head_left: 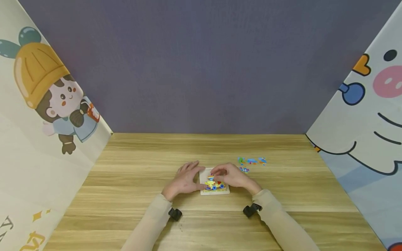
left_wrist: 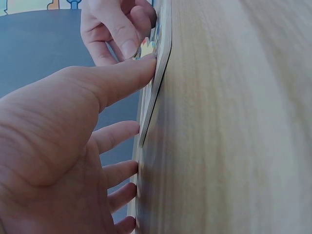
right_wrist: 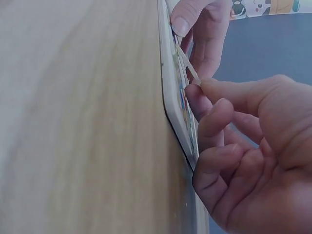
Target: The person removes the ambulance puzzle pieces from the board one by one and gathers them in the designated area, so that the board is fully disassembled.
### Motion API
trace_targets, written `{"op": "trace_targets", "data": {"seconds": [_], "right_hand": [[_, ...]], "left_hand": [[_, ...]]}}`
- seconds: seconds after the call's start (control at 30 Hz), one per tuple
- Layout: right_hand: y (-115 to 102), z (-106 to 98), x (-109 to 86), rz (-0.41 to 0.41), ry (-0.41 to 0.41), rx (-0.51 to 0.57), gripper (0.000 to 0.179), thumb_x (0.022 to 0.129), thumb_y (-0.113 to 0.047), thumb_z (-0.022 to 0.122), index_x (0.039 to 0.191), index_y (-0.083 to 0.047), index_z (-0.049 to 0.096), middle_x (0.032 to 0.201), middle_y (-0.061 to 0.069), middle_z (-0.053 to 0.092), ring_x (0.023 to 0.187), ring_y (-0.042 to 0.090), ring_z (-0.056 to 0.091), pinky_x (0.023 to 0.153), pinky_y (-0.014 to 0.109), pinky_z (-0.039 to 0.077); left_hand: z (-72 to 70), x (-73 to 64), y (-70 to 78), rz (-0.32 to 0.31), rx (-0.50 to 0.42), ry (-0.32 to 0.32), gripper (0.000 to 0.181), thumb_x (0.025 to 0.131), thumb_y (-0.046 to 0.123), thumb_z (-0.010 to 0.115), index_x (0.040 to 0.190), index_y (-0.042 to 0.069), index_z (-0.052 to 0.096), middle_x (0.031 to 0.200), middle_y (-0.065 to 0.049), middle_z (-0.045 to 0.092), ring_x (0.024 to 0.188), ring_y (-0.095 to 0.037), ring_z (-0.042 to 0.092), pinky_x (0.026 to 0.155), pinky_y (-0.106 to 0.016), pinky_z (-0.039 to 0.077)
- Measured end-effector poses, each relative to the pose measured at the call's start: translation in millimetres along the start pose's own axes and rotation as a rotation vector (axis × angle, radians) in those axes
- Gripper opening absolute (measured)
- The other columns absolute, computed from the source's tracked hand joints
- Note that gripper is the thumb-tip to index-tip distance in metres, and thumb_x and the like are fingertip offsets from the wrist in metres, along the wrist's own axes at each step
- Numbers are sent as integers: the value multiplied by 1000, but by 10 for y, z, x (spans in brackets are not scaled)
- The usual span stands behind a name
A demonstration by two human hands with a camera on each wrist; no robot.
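A small pale jigsaw board (head_left: 205, 173) lies on the table, its lower part filled with colourful pieces (head_left: 215, 185) showing yellow, blue and red. My left hand (head_left: 186, 177) spans the board's left side, fingers spread. Its thumb (left_wrist: 129, 73) rests on the board near the pieces, and the other fingertips are at or near the far edge and tabletop. Between thumb and index finger, my right hand (head_left: 233, 175) pinches a thin puzzle piece (right_wrist: 189, 65), tilted over the board with its lower end close to the left thumb. The right hand's other fingers are curled.
Several loose puzzle pieces (head_left: 252, 161) lie on the wooden table (head_left: 141, 157) beyond the right hand, one (head_left: 244, 169) nearer than the others. A dark grey panel (head_left: 207, 69) stands behind the table, with printed cartoon panels (head_left: 91, 146) on both sides.
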State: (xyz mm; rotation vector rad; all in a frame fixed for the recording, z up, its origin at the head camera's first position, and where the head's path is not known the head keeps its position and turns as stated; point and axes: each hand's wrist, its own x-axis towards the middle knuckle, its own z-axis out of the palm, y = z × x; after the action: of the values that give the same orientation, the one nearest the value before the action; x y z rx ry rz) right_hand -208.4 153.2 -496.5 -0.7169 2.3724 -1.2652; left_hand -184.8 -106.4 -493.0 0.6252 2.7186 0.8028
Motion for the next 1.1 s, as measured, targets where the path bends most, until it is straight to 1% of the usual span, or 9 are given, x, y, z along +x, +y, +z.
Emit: {"op": "trace_targets", "data": {"seconds": [0.13,0.33,0.43,0.67,0.8,0.87,1.03,1.1], "right_hand": [[8,-8,10,6,-1,16,24,103,-19,71,125,-9,76,110,7,80,96,16,76,83,34,61],[21,-15,15,11,2,17,25,104,-20,70,126,-9,75,111,7,78,93,15,73,75,28,58],[19,-20,15,9,1,18,24,104,-20,70,125,-10,75,110,7,78,94,14,73,75,28,58],[7,-25,23,3,5,20,20,103,-19,71,121,-13,76,106,2,79,94,13,74,84,32,60],[5,-23,17,14,6,38,18,103,-19,71,119,-14,76,105,1,79,94,16,73,83,34,60],[10,-25,12,14,4,47,18,103,-19,71,119,-14,76,105,2,79,92,17,73,78,33,59],[23,-40,-3,7,0,63,17,103,-20,70,118,-13,76,103,5,79,80,18,69,65,29,56],[30,-45,-11,7,6,66,17,103,-20,70,118,-13,77,103,5,79,78,18,68,64,28,56]], "left_hand": [[-3,1,2,1,-1,0,78,92,52,77,157,17,53,175,-17,30,161,-45,25,130,-69,18],[-8,0,7,0,4,6,78,91,52,79,157,18,53,174,-17,31,161,-44,25,130,-68,18],[-9,-1,6,0,7,6,78,91,52,79,157,18,53,174,-17,31,160,-44,26,130,-68,18],[-20,-9,13,-1,3,5,79,91,51,79,157,17,53,175,-17,31,161,-44,25,130,-68,18],[-15,-12,10,0,-2,3,79,91,52,79,157,17,53,175,-17,30,161,-44,25,130,-68,18],[-10,-10,6,0,-5,2,79,91,52,79,157,17,53,175,-17,30,161,-44,25,130,-68,17],[4,3,-7,3,-9,0,78,92,52,78,157,17,53,175,-17,30,161,-44,24,130,-68,17],[8,10,-10,7,-6,1,78,92,52,77,157,17,53,175,-17,30,161,-44,24,130,-68,17]]}}
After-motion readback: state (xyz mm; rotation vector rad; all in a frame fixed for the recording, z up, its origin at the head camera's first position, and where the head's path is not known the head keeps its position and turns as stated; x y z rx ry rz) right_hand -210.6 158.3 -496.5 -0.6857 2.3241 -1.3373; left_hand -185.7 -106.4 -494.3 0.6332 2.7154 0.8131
